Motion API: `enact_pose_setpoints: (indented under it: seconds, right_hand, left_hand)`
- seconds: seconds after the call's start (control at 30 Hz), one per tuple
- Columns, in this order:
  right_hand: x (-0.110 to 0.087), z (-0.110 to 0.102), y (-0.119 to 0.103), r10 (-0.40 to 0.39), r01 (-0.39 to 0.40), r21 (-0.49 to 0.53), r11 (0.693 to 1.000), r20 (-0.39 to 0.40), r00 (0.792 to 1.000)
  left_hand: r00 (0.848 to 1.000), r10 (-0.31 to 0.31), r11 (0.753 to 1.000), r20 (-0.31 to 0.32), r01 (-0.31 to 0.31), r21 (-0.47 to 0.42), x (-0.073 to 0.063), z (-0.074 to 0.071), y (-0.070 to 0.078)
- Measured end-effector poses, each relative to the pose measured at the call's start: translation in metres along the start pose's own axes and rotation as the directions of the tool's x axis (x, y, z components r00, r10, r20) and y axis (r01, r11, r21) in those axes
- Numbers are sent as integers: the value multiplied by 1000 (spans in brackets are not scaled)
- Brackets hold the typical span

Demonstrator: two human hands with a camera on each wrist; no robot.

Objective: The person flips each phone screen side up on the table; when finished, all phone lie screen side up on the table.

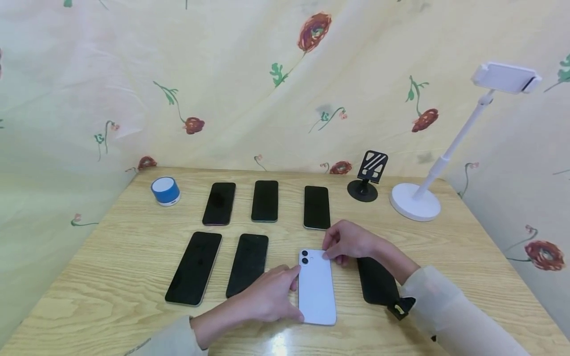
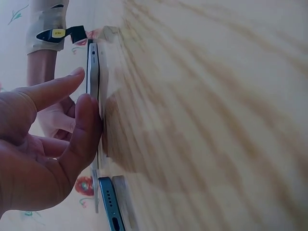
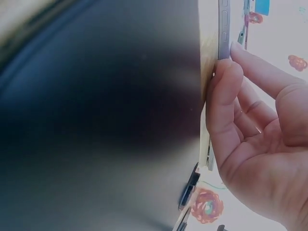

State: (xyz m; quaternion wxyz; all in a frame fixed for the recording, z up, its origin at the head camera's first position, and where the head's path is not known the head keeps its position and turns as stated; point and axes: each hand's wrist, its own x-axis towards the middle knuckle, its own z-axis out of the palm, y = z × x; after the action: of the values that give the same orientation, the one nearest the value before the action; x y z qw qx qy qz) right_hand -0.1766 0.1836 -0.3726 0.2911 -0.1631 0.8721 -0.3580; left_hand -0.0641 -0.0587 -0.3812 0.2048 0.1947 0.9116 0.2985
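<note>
R grip pinches white ph.; long axis fore-aft, cams far.

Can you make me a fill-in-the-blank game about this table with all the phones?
The phone between the left hand and right hand lies face ____.
The back row has ____ dark phones.
The small cylinder has sides that are mostly ____.
In the head view, the black stand is to the ____ of the tall white stand.

Missing words: down; three; blue; left.
</note>
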Motion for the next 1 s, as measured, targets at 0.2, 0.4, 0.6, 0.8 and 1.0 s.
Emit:
enact_pose_setpoints:
  seconds: [0.2,0.4,0.6,0.8,1.0]
  right_hand:
    - [-2,-1,3,29,-29,7,1000,-19,999]
    - [-8,2,1,56,-61,-41,997,-104,993]
    - [-12,3,-1,45,-52,-53,997,-123,991]
    - [-21,6,-3,48,-53,-44,998,-117,992]
    - [-26,11,-7,74,-75,-1,997,-115,991]
  left_hand:
    - [999,-32,999,0,32,11,4,2,2]
    - [998,-62,997,10,62,36,7,3,4]
    - [997,-74,996,9,73,56,8,3,6]
    - [998,-66,997,12,65,45,7,2,6]
    - [998,-64,997,14,63,36,8,3,6]
